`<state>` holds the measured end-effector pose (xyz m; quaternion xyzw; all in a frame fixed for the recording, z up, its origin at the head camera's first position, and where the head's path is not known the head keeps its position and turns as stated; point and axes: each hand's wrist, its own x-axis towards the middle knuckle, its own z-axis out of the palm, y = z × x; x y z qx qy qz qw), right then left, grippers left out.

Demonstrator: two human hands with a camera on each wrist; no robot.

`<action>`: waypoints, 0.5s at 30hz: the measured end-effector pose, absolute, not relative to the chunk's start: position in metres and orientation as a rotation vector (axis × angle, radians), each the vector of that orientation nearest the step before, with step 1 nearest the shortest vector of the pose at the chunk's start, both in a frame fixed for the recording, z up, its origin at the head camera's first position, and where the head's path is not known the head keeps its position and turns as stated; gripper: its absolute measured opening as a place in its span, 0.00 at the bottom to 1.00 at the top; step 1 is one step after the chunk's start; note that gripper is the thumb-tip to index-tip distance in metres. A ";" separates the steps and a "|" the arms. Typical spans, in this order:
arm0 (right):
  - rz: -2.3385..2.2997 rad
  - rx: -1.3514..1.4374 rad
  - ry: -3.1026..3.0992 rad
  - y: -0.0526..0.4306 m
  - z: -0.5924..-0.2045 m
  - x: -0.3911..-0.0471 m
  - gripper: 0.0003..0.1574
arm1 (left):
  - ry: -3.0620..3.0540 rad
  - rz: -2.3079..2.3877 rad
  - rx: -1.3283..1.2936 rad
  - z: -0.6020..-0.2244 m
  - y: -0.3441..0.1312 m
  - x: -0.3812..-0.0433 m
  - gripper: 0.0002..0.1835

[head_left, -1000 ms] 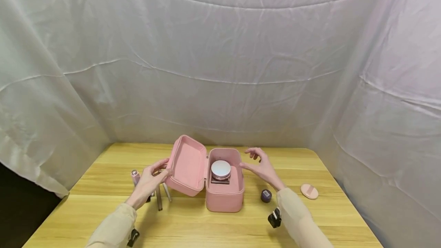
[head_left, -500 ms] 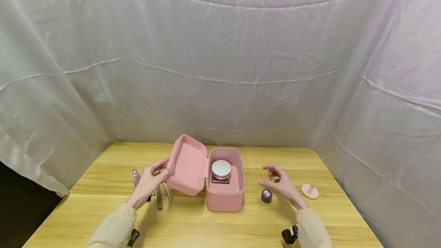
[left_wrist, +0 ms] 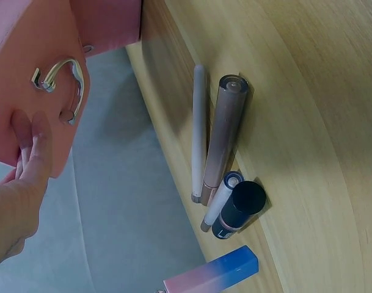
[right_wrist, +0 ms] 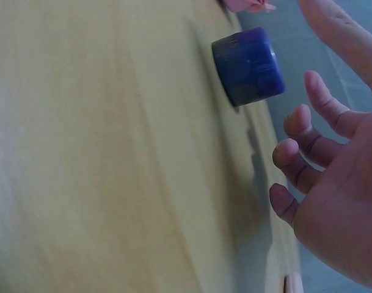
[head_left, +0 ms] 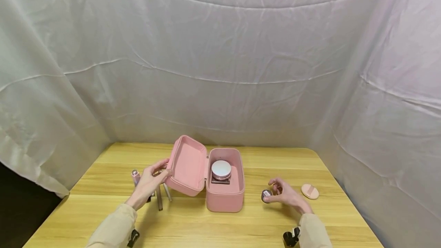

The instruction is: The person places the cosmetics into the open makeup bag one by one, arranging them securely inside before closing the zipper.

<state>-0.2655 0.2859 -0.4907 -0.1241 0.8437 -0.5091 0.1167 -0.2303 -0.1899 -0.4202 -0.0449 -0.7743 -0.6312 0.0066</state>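
A pink cosmetic case (head_left: 224,203) stands on the table with its lid (head_left: 188,167) swung out to the left. My left hand (head_left: 149,182) holds the lid's outer end, fingers against its outside near a gold handle (left_wrist: 79,79). Inside the case a round compact (head_left: 221,168) lies over a flat dark item (head_left: 220,181). My right hand (head_left: 286,195) is beside a small dark blue jar (right_wrist: 248,67), thumb and fingers spread around its side. In the right wrist view a gap shows between the fingers and the jar.
A powder puff (head_left: 310,191) lies right of my right hand. Left of the case are a brown tube (left_wrist: 225,125), a slim pale stick (left_wrist: 199,131), a black-capped bottle (left_wrist: 239,209) and a pink-blue box-shaped tube (left_wrist: 213,271). Grey cloth (head_left: 220,68) hangs behind the table.
My right hand has moved from the case's right rim rightward and down to the jar. My left hand and the lid have stayed in place.
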 end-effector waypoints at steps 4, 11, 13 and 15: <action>-1.466 -0.370 2.480 0.285 -0.493 -0.266 0.40 | -2.428 -1.969 -0.140 -0.420 -0.190 -0.229 0.32; -1.407 -0.404 2.544 0.282 -0.496 -0.266 0.37 | -2.423 -1.981 -0.150 -0.419 -0.190 -0.230 0.32; -1.390 -0.421 2.562 0.281 -0.497 -0.266 0.37 | -2.421 -1.982 -0.153 -0.419 -0.190 -0.230 0.32; -1.367 -0.422 2.585 0.280 -0.498 -0.267 0.36 | -2.420 -1.981 -0.155 -0.419 -0.190 -0.230 0.32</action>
